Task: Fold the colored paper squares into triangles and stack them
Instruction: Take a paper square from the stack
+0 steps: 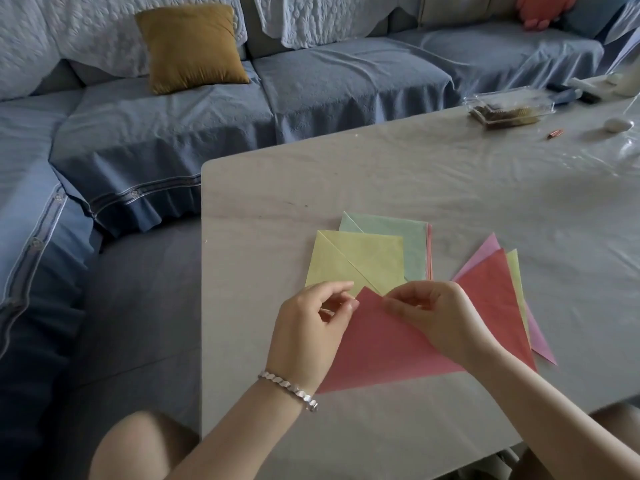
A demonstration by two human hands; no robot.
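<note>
Pink paper triangle (381, 344), pinched at its tip by my left hand (311, 327) and right hand (436, 317); uneven corners would skew the crease.

Sitting on blue sofa (346, 77): mustard cushion (192, 46) | resting on table (450, 174): clear plastic box (509, 107), copper pen (555, 134)

The cloth-covered table (277, 188) bears paper squares (388, 251), folded triangles (495, 289) and a plastic box (509, 105).

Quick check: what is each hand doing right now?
Left hand: fingers pinched on the top corner of the red paper triangle.
Right hand: fingers closed on the same red paper triangle near its tip.
</note>
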